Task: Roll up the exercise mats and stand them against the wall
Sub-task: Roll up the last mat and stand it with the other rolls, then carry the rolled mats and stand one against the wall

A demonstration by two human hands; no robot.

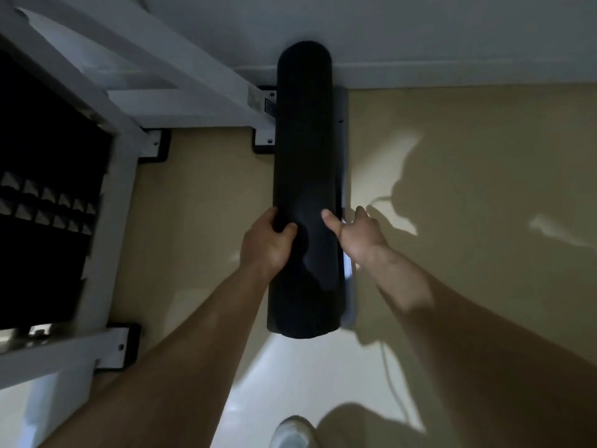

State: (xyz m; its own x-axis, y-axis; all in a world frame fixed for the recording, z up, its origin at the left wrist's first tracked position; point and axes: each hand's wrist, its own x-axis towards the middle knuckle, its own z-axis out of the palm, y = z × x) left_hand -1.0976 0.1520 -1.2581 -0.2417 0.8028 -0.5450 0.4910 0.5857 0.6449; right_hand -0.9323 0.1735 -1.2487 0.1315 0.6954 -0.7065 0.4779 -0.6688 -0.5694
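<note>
A black rolled-up exercise mat (305,150) stands in the middle of the head view, seen from above, with its far end at the white wall (420,33). My left hand (266,242) grips the roll's left side, fingers curled around it. My right hand (360,232) holds the right side, thumb pressed on the front of the roll and fingers behind it. A pale strip (349,286) shows along the roll's right edge; what it is cannot be told.
A white metal frame (119,176) with black floor pads (161,147) stands close on the left, holding a dark stack of weights (48,202). The beige floor (468,189) stretches to the right. A thin cable (392,379) lies there. My shoe (292,433) is below.
</note>
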